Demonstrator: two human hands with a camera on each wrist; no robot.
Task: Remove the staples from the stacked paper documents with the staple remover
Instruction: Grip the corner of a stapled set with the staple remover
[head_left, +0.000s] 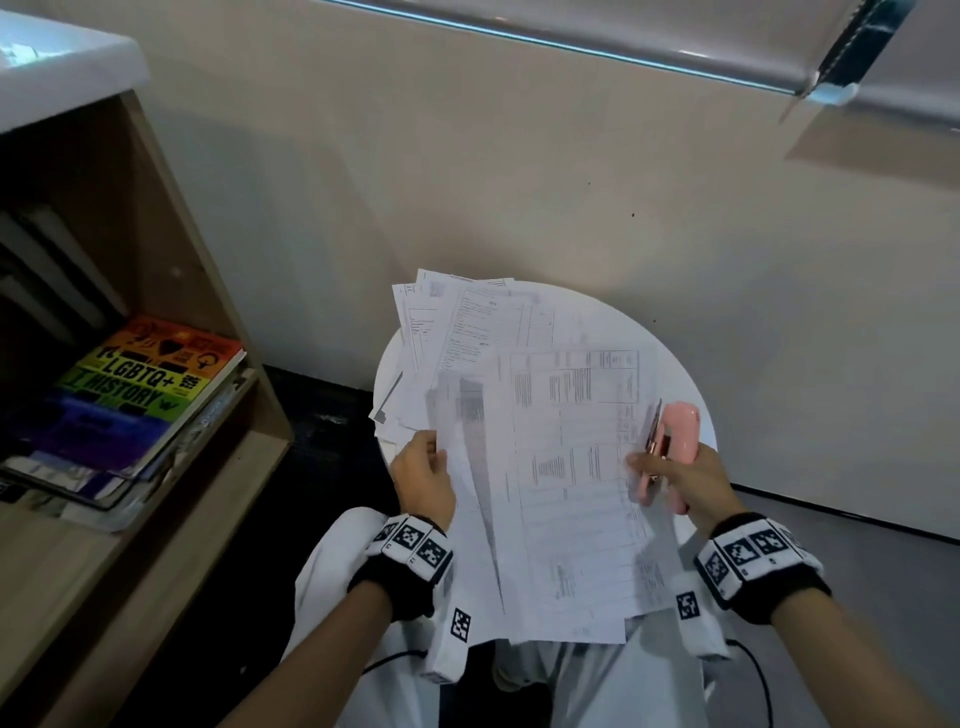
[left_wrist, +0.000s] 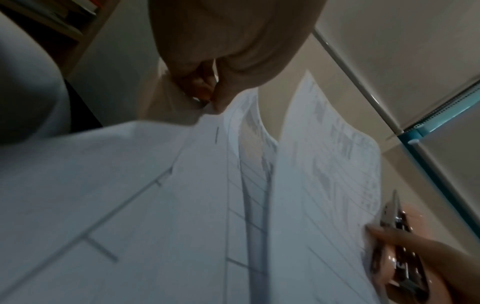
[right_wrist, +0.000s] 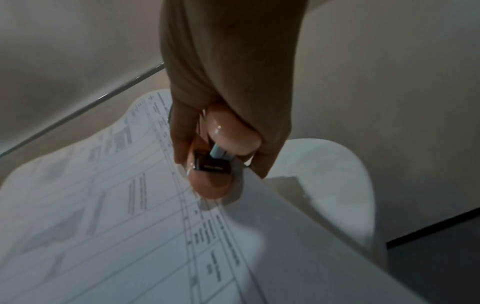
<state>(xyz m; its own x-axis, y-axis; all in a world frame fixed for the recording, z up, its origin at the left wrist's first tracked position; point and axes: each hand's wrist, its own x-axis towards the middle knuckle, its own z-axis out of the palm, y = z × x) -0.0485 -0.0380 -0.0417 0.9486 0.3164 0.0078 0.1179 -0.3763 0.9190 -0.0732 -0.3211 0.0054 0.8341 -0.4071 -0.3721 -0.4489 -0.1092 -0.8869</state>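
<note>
A sheaf of printed paper documents (head_left: 561, 499) is held up over my lap, in front of a small round white table (head_left: 680, 374). My left hand (head_left: 423, 467) pinches the sheaf's left edge between thumb and fingers (left_wrist: 205, 90). My right hand (head_left: 675, 480) grips a pink staple remover (head_left: 670, 441) against the papers' right edge; its metal blade points up. In the right wrist view the pink staple remover (right_wrist: 223, 148) sits in my curled fingers, with the papers (right_wrist: 130, 226) below. The papers (left_wrist: 233, 195) are fanned apart in the left wrist view. No staple shows.
More loose printed sheets (head_left: 457, 322) lie spread on the table's far left part. A wooden bookshelf (head_left: 171, 291) with a rainbow-coloured book (head_left: 140, 389) stands at my left. A pale wall rises behind the table. My white-trousered knees are below the papers.
</note>
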